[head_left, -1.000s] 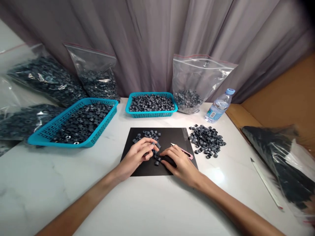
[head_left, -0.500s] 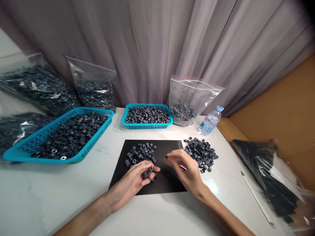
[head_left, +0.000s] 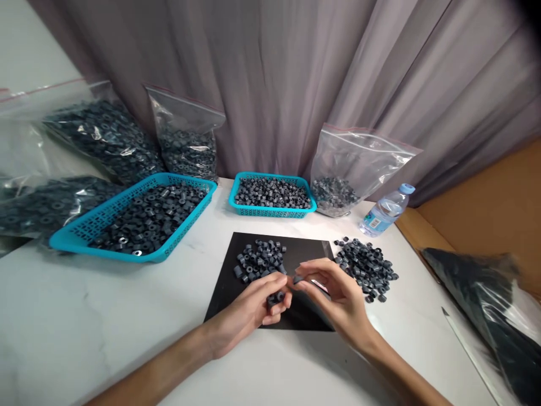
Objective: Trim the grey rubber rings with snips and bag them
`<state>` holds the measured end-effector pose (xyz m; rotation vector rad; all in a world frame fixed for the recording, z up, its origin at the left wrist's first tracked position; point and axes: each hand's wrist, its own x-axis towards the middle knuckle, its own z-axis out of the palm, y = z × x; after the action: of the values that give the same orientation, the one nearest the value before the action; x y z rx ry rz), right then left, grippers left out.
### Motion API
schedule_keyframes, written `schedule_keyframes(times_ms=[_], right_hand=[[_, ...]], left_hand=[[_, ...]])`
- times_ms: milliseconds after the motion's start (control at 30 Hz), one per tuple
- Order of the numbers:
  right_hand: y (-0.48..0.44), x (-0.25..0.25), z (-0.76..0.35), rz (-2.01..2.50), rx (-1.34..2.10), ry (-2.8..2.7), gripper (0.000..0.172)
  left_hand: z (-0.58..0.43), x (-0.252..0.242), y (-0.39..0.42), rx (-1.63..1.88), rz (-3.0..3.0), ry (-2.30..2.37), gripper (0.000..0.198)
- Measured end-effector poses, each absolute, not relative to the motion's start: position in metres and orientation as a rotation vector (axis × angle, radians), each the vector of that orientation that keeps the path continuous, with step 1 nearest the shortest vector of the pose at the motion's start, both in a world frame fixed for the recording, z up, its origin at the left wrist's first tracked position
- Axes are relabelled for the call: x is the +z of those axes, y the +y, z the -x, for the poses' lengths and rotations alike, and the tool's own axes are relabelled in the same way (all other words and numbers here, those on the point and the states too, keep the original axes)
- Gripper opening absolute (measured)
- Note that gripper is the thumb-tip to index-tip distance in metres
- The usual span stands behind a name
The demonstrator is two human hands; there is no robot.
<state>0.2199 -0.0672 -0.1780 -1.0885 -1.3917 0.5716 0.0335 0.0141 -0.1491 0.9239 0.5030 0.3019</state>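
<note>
Both hands have drawn together since half a second ago, when they hovered apart over the mat, and their fingertips now meet. Nearest, the left hand [head_left: 253, 307] is cupped, curled around a few small dark grey rubber rings [head_left: 276, 296] held in its palm. Just to its right, the right hand [head_left: 338, 296] pinches a single dark ring [head_left: 298, 279] between thumb and forefinger, touching the left thumb tip; under its fingers shows a sliver of something pink, too hidden to identify. Both hover over the near part of a black rectangular mat [head_left: 228, 293] lying on the white marble-look table [head_left: 84, 316]. At the far side of the mat sits a loose heap of the same grey rings [head_left: 258, 260]. Right of the mat, on the bare table, lies a second scattered pile of rings [head_left: 367, 268]. Farther off, to the left, stands a large turquoise perforated plastic basket [head_left: 84, 231] full of rings; a smaller turquoise basket [head_left: 273, 211] sits at the centre. Beyond to the right are a clear zip bag [head_left: 359, 163] with a few rings and a small clear water bottle with a blue cap [head_left: 386, 210]. More filled clear bags [head_left: 105, 138] lean against the grey curtain [head_left: 274, 73] at far left.
</note>
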Motion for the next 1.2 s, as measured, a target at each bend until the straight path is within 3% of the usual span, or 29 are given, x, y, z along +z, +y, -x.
schedule_keyframes(times_ms=[833,1000,1200], right_hand=[[-0.074,-0.185,-0.208,1.143,0.619,-1.334,0.034],[-0.074,-0.191,-0.216,1.257,0.574,-1.365,0.021],[-0.072,-0.199,-0.221,1.408,0.389,-1.815,0.018]], left_hand=[[-0.033,-0.154,0.014,0.275,-0.791,0.495,0.025],[-0.033,-0.153,0.015,0.316,-0.726,0.488,0.023],[-0.030,-0.151,0.019,0.361,-0.715,0.477,0.016]])
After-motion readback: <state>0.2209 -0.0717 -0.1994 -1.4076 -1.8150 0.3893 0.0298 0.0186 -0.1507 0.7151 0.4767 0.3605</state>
